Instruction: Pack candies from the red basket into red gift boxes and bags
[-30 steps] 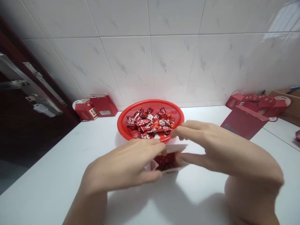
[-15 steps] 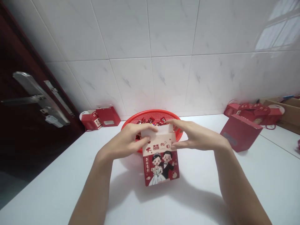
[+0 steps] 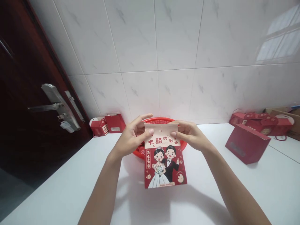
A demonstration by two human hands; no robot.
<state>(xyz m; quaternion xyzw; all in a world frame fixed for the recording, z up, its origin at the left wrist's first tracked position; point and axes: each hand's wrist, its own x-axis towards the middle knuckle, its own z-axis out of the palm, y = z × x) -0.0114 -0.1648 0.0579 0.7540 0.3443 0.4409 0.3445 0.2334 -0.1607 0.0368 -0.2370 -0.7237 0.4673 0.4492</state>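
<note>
A red and cream wedding candy box (image 3: 165, 156), printed with a cartoon bride and groom, is held up over the white table in both hands. My left hand (image 3: 134, 134) pinches its upper left edge, thumb on the front and fingers behind. At the upper right edge my right hand (image 3: 189, 134) grips it the same way. Behind the box stands a red plastic basket (image 3: 159, 120), mostly covered by box and hands; a few red wrapped pieces show at its left side. The back of the box is hidden.
A dark red box (image 3: 247, 143) stands tilted on the right of the white table (image 3: 93, 178). Farther back are several red gift boxes (image 3: 260, 122) and a cardboard carton (image 3: 294, 120). Two red boxes (image 3: 107, 123) sit at the back left, near a dark door (image 3: 30, 103).
The box's cream top flap has come upright, hiding the white inner edge seen before. My hands now pinch that top. The view has shifted, and the box appears larger.
</note>
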